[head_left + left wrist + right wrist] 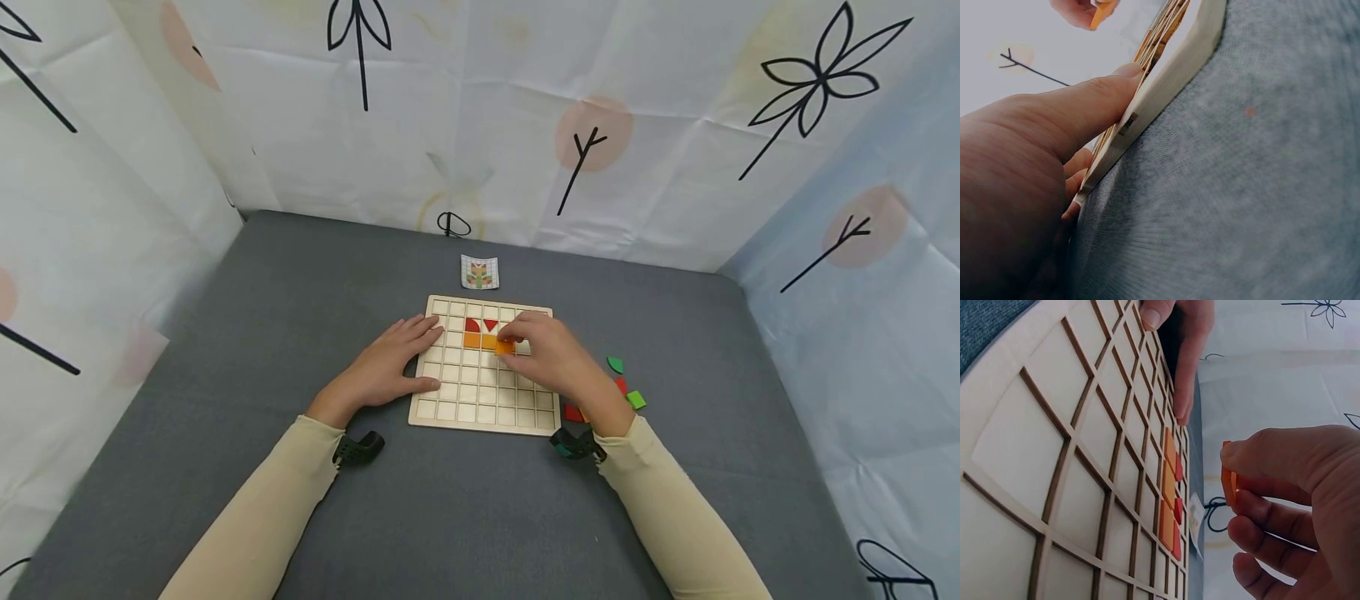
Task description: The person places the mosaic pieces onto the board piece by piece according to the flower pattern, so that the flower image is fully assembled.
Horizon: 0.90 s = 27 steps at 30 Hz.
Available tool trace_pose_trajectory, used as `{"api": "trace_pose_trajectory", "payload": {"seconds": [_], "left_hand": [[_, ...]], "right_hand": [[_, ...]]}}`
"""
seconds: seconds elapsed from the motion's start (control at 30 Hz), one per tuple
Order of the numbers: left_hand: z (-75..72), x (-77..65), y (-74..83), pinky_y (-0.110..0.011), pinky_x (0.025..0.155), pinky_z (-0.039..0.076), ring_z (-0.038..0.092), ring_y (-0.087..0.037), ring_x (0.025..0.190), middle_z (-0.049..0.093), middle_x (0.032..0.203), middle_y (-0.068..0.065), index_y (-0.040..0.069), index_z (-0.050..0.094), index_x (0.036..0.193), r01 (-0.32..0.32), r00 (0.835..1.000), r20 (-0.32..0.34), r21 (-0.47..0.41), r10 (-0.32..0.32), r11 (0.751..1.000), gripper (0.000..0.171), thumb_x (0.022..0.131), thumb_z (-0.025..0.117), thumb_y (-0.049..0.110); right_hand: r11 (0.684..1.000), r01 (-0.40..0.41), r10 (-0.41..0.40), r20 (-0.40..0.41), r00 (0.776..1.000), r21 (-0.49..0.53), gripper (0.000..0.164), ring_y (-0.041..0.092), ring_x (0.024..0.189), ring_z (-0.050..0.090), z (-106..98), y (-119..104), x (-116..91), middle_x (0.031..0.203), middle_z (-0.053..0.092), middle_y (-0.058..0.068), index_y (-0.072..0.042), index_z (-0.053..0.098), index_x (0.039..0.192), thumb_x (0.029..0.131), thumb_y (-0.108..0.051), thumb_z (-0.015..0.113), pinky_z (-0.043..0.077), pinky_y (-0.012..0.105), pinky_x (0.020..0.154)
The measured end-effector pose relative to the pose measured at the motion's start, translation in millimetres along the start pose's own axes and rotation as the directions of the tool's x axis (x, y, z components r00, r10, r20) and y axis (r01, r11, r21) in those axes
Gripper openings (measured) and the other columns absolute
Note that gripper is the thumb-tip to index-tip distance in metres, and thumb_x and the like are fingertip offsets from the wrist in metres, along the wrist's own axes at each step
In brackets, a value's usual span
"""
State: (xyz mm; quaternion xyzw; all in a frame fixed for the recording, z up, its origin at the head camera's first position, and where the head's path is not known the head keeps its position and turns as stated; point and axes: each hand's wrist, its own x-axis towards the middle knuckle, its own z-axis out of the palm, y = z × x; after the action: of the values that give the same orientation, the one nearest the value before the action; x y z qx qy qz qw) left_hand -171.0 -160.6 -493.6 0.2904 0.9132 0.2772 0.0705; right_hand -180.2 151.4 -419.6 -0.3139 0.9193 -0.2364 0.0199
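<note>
A wooden grid board lies on the grey table. My left hand rests on its left edge, fingers spread and nearly straight; in the left wrist view the thumb touches the board's rim. My right hand pinches an orange square tile between thumb and fingers, held just above the board. Set in the grid's upper rows are a red quarter-round tile, a red triangle tile and orange square tiles in a row below them. The right hand hides part of this area in the head view.
A small pattern card lies behind the board. To the right are loose tiles, among them a green quarter-round, a light green square and a red piece, partly hidden by the right forearm. Printed cloth walls surround the table.
</note>
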Motion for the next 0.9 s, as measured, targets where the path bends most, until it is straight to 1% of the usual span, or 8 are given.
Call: {"api": "trace_pose_trajectory", "payload": {"seconds": [0.17,0.27,0.4,0.5,0.77,0.9], "left_hand": [[0.5,0.4,-1.0,-0.049,0.134,0.006,0.012,-0.033,0.166,0.022,0.179,-0.012,0.007,0.033,0.171,0.004,1.000,0.005,0.004,-0.004,1.000,0.094,0.100,0.078,0.049],[1.1,0.8,-1.8,-0.047,0.134,0.005,0.011,-0.031,0.166,0.021,0.180,-0.010,0.008,0.032,0.172,0.010,1.000,0.012,0.006,-0.010,1.000,0.094,0.100,0.077,0.049],[1.9,1.2,-3.0,-0.047,0.134,0.005,0.011,-0.030,0.166,0.020,0.180,-0.009,0.009,0.032,0.172,0.010,1.000,0.016,0.002,-0.010,1.000,0.094,0.100,0.077,0.050],[1.7,1.3,-3.0,-0.048,0.134,0.006,0.012,-0.031,0.166,0.021,0.180,-0.010,0.008,0.033,0.172,0.006,1.000,0.013,0.001,-0.006,1.000,0.094,0.100,0.078,0.049],[1.6,2.4,-2.1,-0.047,0.134,0.006,0.011,-0.030,0.166,0.020,0.180,-0.009,0.010,0.032,0.172,0.011,1.000,0.014,0.005,-0.011,1.000,0.094,0.100,0.077,0.050],[1.5,2.5,-1.7,-0.048,0.134,0.005,0.011,-0.031,0.166,0.020,0.180,-0.009,0.009,0.032,0.172,0.007,1.000,0.013,0.002,-0.008,1.000,0.094,0.100,0.077,0.050]], "right_hand": [[1.000,-0.014,0.015,0.040,0.999,-0.021,0.023,0.026,0.101,0.067,8,0,6,0.110,0.070,0.005,-0.005,0.081,0.116,0.096,-0.014,0.085,0.058,0.041,0.089],[0.999,-0.021,0.023,0.059,0.998,-0.039,0.022,0.023,0.102,0.065,12,0,10,0.113,0.071,0.005,-0.006,0.081,0.116,0.096,-0.016,0.084,0.058,0.041,0.091],[0.998,-0.033,0.037,0.081,0.996,-0.055,0.023,0.024,0.106,0.065,17,0,13,0.116,0.072,0.006,-0.007,0.081,0.117,0.097,-0.018,0.084,0.057,0.042,0.096],[0.997,-0.028,0.034,0.085,0.996,-0.068,0.024,0.024,0.107,0.066,20,1,15,0.116,0.072,0.006,-0.007,0.081,0.117,0.097,-0.019,0.084,0.057,0.042,0.097],[0.997,-0.020,0.029,0.104,0.994,-0.080,0.023,0.022,0.102,0.065,26,1,19,0.114,0.073,0.004,-0.008,0.082,0.116,0.097,-0.021,0.085,0.057,0.040,0.093],[0.997,-0.013,0.021,0.099,0.995,-0.080,0.023,0.021,0.099,0.064,27,1,20,0.112,0.073,0.004,-0.008,0.082,0.116,0.096,-0.020,0.085,0.057,0.039,0.091]]}}
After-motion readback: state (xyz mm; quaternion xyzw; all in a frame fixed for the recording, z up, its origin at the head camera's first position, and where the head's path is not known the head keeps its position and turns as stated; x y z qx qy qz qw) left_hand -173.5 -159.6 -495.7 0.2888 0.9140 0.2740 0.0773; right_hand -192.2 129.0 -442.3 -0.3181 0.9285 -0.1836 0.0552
